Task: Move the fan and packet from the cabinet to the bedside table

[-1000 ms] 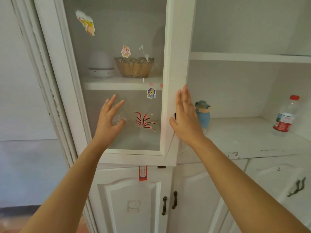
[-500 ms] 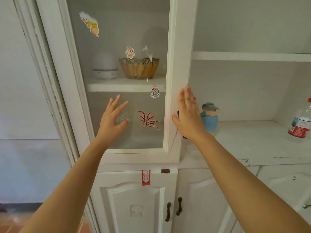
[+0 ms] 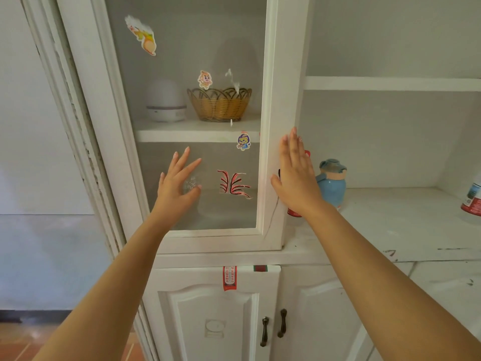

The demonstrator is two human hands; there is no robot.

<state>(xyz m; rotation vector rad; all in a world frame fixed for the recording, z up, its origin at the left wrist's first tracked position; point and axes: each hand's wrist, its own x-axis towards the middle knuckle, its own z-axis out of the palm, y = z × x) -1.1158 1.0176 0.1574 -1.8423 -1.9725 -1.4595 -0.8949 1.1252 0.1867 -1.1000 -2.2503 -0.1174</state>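
- A red object stands on the open shelf just right of the glass door. The right hand hides most of it, so only a top corner and a lower edge show. I cannot tell whether it is the fan or the packet.
- The right hand lies over the door's right upright with its fingers straight, close together and pointing up. It grips nothing.
- The left hand is raised in front of the door's lower pane, with the fingers spread and straight and the thumb out to the side. It holds nothing, and I cannot tell whether it touches the glass.
- The door belongs to a white cabinet.
- A blue flask with a peach band stands upright on the same shelf, right of the door and just beyond the red object.
- Far right of the door, at the frame's edge, stands part of a bottle with a red label.
- Behind the door's upper pane, a wicker basket and a white domed device sit side by side on the inner shelf.
- Cartoon stickers are stuck to the door's glass, and a red striped sticker sits between the two hands.
- Below the door, a red paper label hangs over the top of a lower door, and two dark handles sit side by side.
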